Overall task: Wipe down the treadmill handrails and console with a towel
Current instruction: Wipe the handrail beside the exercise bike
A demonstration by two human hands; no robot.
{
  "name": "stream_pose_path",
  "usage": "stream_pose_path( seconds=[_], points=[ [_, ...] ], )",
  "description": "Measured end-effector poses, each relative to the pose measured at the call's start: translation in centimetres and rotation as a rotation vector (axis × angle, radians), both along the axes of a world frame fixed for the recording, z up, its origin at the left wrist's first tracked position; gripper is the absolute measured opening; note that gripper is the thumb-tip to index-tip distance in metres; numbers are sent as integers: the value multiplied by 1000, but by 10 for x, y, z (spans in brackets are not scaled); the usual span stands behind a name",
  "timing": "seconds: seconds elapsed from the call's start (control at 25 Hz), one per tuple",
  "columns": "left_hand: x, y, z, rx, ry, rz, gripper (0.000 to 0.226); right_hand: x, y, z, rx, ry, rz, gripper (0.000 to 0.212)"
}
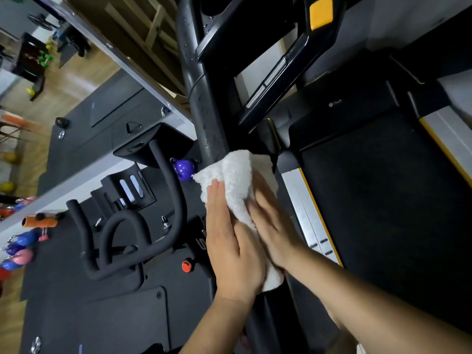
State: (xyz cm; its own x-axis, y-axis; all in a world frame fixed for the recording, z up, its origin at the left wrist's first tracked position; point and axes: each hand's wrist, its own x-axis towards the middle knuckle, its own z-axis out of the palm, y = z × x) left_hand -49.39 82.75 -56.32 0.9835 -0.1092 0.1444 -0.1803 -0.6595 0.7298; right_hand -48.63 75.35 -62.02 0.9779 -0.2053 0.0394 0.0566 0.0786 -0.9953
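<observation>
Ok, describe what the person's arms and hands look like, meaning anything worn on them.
Both forearms are bare as far as the frame shows: no sleeves, gloves or watch in view. The left hand and right hand show no rings on the visible fingers; nails are short and unpainted.

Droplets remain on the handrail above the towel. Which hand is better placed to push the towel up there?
Probably the left hand: its straight fingers lie higher on the white towel, just below the wet handrail. The right hand presses the towel lower.
</observation>
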Motion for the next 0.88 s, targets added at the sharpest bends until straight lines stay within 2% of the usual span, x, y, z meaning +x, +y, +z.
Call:
stream_pose_path(
  seconds=[0.12,0.2,0.28,0.36,0.4,0.48,0.56,0.6,0.76,0.88],
  points=[
    [3,-3,4,-53,-4,-78,61,51,-20,4,-213,-17,-9,67],
    [3,1,-1,10,19,-21,61,60,-19,-8,-235,-11,0,65],
    [1,5,-6,35,23,19,62,35,-11,-27,-181,69,-19,55],
    [-2,4,-7,42,8,12,61,-6,0,-29,-28,214,-38,50],
    [-2,3,-7,52,-2,10,61,-23,4,-24,27,221,-51,49],
    [1,7,-7,20,-8,7,59,-28,3,-6,13,73,-47,48],
    [5,5,-7,-37,41,13,53,1,-8,-2,-130,-107,-8,52],
    [4,4,-6,-34,52,18,54,21,-12,-4,-190,-126,-6,56],
    [2,5,-7,28,27,45,63,50,-14,-28,-219,-8,-70,70],
    [2,6,-9,86,11,44,64,1,4,-37,-16,216,-71,70]
  ],
)
